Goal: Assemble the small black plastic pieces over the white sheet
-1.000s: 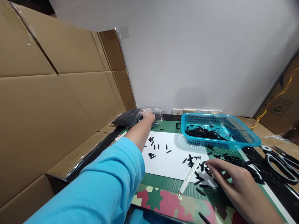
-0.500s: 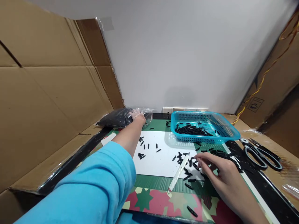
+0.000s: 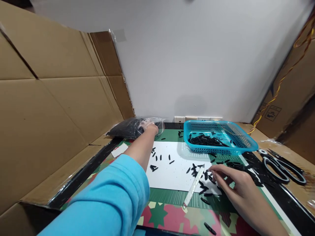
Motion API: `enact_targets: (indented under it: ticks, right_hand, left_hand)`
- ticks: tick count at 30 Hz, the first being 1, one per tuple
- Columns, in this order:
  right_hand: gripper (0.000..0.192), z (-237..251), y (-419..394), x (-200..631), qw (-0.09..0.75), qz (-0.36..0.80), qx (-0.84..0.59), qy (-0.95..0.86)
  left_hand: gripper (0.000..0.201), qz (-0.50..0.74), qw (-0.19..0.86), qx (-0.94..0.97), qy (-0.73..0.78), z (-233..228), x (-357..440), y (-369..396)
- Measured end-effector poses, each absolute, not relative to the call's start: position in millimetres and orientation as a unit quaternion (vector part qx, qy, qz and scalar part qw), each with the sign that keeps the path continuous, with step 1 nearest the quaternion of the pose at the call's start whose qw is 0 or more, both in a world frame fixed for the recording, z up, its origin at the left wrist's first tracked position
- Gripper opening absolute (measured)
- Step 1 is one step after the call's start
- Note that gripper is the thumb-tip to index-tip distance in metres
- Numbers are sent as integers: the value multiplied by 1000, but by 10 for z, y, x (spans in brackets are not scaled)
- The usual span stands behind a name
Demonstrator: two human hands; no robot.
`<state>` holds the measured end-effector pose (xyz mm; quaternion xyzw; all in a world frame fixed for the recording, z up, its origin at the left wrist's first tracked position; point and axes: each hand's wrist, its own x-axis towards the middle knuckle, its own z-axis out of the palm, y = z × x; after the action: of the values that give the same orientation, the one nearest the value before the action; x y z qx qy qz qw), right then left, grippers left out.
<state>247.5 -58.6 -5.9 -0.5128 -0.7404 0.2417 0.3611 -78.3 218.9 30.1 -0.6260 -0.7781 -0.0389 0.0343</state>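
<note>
My left hand point(image 3: 149, 126) reaches into a clear plastic bag point(image 3: 128, 127) full of small black pieces at the back left; film and the wrist hide its fingers. Over the right end of a white sheet point(image 3: 169, 178), my right hand point(image 3: 237, 185) is closed in a pinch of thumb and forefinger. A tiny dark tip shows at those fingertips, too small to name. Beside them lie loose, slim black pieces point(image 3: 194, 170), and a narrow whitish strip-shaped tool point(image 3: 193, 188) rests slantwise on the sheet.
A blue perforated basket point(image 3: 221, 151) holding a heap of black pieces stands at the back right. Grey-and-black scissors point(image 3: 283, 168) lie to its right. Cardboard walls point(image 3: 61, 98) rise on the left and right, with a white wall point(image 3: 192, 65) behind.
The view has shifted slightly, so everything sits a little lower and further right. My left hand stays in the bag, and my right hand keeps its pinch near the loose pieces.
</note>
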Motion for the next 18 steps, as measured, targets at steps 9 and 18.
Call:
enact_targets:
  ticks: [9,18]
  right_hand:
    - [34,-171,-548,2523,360,215,-508,-752]
    - [35,-132,-550,2516,360,216,-512,-750]
  left_hand:
    - [43,42,102,-549,-829,227,-733,2093]
    - [43,83,102,-547,-826,240,-667,2076]
